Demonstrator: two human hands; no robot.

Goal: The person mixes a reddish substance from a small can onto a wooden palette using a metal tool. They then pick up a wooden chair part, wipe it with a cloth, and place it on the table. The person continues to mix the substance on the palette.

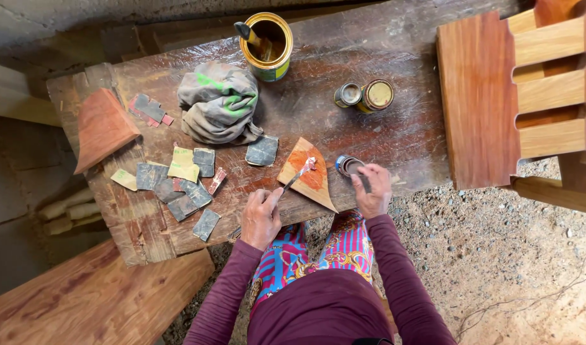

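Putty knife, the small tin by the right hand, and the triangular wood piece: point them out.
putty knife (300, 171), head view, on its smeared blade tip.
small tin (348, 165), head view, on its open top.
triangular wood piece (309, 176), head view, on its orange-coated face.

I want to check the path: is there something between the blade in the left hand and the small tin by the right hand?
Only the wooden wedge lies there; the putty knife in the left hand rests on it, beside the small tin at the right hand.
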